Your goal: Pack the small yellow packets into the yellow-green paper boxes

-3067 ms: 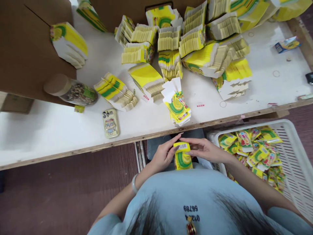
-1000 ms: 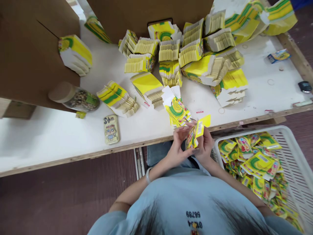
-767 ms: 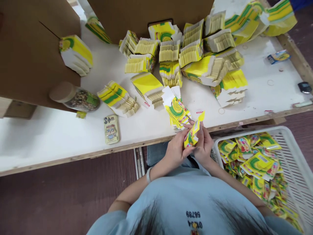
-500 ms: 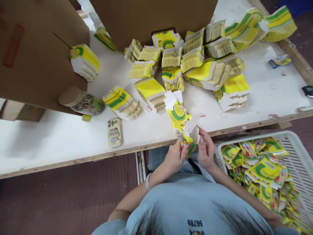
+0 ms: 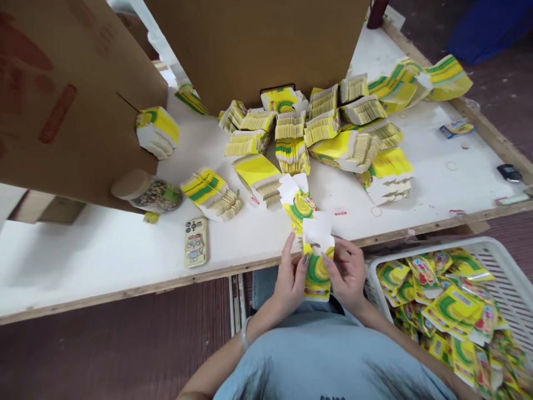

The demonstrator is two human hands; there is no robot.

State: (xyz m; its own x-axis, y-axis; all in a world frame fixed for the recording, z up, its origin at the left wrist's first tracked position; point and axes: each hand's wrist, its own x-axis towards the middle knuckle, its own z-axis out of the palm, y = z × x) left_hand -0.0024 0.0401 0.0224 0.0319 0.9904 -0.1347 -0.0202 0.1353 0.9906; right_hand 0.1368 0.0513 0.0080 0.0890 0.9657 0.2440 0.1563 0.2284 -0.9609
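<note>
A yellow and green printed carton (image 5: 318, 272) with its white top flap up is held in front of my body, over the table's front edge. My left hand (image 5: 289, 278) grips its left side, thumb on the front face. On the opposite side my right hand (image 5: 347, 272) pinches it, thumb also on the front. Just beyond the carton lies a small pile of flat cartons (image 5: 297, 205) with white flaps, partly covered by it. Whether anything is inside the held carton cannot be seen.
Bundles of flat cartons (image 5: 291, 155) spread across the white table (image 5: 250, 239). A phone (image 5: 195, 241) and a lidded jar (image 5: 156, 193) lie at left. Large cardboard boxes (image 5: 258, 50) stand behind. At right, a white basket (image 5: 478, 243) holds many yellow packets.
The carton has turned so that its printed front faces up and its white flap stands out. Both hands have shifted to its sides. The camera view has tilted upward slightly.
</note>
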